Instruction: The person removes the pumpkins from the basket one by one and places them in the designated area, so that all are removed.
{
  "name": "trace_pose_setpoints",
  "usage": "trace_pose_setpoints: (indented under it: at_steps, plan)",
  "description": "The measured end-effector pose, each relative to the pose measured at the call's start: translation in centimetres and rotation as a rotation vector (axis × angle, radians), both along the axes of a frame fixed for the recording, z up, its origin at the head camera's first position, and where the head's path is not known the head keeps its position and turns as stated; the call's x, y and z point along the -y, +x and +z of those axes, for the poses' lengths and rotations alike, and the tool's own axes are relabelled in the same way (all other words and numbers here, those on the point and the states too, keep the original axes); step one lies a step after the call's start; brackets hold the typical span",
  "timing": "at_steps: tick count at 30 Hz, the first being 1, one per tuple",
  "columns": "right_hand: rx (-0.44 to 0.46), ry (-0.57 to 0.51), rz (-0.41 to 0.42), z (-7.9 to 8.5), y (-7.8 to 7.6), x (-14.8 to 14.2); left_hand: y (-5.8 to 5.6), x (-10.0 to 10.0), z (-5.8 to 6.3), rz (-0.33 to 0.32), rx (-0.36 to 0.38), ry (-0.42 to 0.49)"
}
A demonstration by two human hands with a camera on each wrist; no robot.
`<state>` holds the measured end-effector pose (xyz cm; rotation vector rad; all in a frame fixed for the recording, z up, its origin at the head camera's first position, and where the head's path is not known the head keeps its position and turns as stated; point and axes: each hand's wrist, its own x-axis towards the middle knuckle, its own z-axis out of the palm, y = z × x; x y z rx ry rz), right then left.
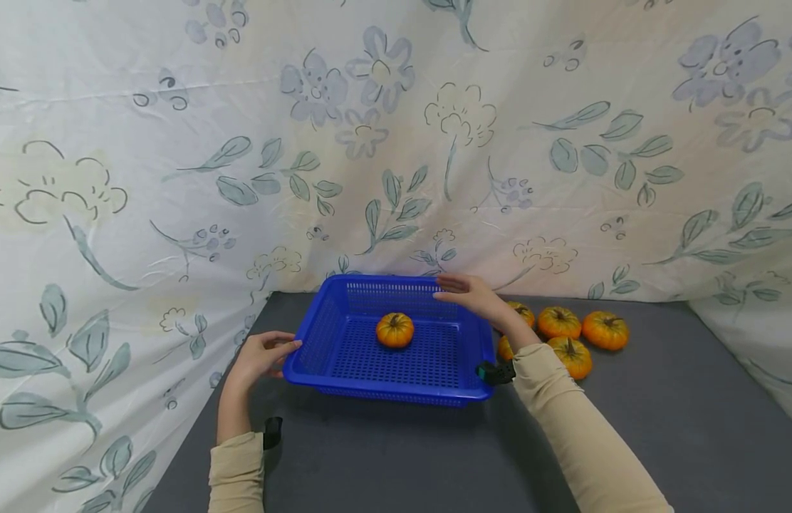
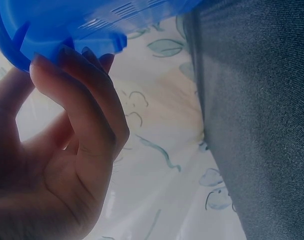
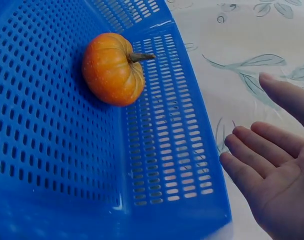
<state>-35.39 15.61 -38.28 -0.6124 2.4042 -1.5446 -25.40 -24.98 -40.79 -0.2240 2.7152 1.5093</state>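
Note:
A blue plastic basket with slotted walls holds one small orange pumpkin, its stem showing in the right wrist view. My left hand grips the basket's left rim, thumb above and fingers curled beneath. In the left wrist view, those fingers press against the basket's underside. Over the back right corner is my right hand, fingers straight and nothing held. The right wrist view shows that palm just outside the basket wall; whether the fingertips touch the rim I cannot tell.
Several more orange pumpkins lie on the dark grey table right of the basket, some partly hidden behind my right forearm. A floral cloth hangs behind the table and along its sides.

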Motion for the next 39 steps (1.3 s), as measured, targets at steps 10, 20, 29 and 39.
trace_pose_setpoints:
  at_steps: [10,20,29,39]
  plan:
    - [0.019,-0.001,0.04,-0.6,-0.9,1.8,0.1,0.0,0.0,-0.001,-0.003,0.006]
    - [0.057,0.095,0.072,-2.2,-1.2,3.5,0.0,0.0,-0.2,0.0,-0.001,-0.002]
    - [0.107,0.13,0.079,-3.1,-1.6,4.7,-0.1,-0.1,-0.1,0.004,0.003,-0.003]
    - [0.078,0.24,0.154,-3.8,-2.1,5.7,-0.1,-0.1,-0.2,0.005,0.003,-0.003]
